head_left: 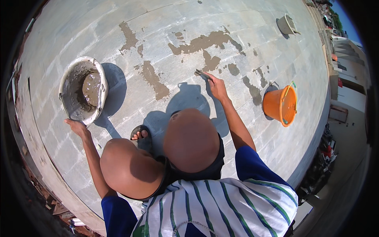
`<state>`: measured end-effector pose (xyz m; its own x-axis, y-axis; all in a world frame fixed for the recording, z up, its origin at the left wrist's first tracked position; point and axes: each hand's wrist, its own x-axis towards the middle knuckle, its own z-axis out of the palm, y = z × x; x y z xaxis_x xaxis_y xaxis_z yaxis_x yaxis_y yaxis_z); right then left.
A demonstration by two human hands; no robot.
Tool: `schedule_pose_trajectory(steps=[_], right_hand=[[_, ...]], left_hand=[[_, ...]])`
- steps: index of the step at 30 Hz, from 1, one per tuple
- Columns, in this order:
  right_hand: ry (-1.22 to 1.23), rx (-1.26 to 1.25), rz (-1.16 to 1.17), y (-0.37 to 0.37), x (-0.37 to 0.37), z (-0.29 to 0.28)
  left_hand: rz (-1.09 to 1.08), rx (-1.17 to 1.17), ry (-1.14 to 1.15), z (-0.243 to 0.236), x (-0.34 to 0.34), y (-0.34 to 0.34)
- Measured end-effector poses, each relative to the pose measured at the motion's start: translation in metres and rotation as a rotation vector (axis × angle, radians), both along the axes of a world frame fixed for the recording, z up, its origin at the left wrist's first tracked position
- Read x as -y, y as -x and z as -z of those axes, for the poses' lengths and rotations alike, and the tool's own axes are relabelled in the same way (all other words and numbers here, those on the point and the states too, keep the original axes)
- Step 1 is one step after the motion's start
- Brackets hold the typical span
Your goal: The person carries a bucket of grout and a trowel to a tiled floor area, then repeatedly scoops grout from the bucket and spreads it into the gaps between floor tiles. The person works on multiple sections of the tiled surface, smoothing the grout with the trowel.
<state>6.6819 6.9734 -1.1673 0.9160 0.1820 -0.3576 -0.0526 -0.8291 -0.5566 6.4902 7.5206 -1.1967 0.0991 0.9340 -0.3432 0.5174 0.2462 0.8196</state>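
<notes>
At the left, a pale, mortar-crusted bucket [101, 85] is tipped so that its mouth faces me, with wet grey mortar [92, 89] pooled inside. My left hand [77, 127] is closed on the bucket's near rim, its fingers partly hidden. In front of my knees, my right hand [217, 87] grips a slim dark trowel [203, 75], seen nearly edge-on, low over the floor. Just beyond its tip lie wet mortar patches [201, 43] smeared along the joints of the grey block floor [244, 106]. Another mortar strip [152, 81] runs between the bucket and the trowel.
An orange bucket [272, 103] with a yellowish handle leans on its side at the right. Farther back sits a grey bucket [285, 24] with something sticking out. My sandalled foot [141, 136] is between the bucket and my knees. Rubble [43, 193] borders the left edge.
</notes>
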Motion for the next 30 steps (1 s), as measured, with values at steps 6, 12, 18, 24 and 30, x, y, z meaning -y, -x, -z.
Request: schedule_pose_trajectory(steps=[6, 12, 18, 24, 30], right_hand=[[0.406, 0.513, -0.416, 0.022, 0.004, 0.046], [0.206, 0.394, -0.429, 0.031, 0.003, 0.033], [0.568, 0.211, -0.011, -0.014, -0.025, 0.022], [0.553, 0.481, -0.164, 0.022, -0.042, 0.07], [0.507, 0.465, -0.329, 0.069, -0.044, 0.054]], left_hand=[[-0.02, 0.019, 0.035, 0.008, 0.004, -0.011], [-0.023, 0.121, 0.07, -0.003, 0.006, -0.007], [-0.03, 0.123, 0.09, 0.007, 0.006, -0.007], [0.041, 0.055, 0.058, 0.011, -0.002, -0.008], [-0.021, 0.237, 0.213, 0.004, 0.004, -0.012]])
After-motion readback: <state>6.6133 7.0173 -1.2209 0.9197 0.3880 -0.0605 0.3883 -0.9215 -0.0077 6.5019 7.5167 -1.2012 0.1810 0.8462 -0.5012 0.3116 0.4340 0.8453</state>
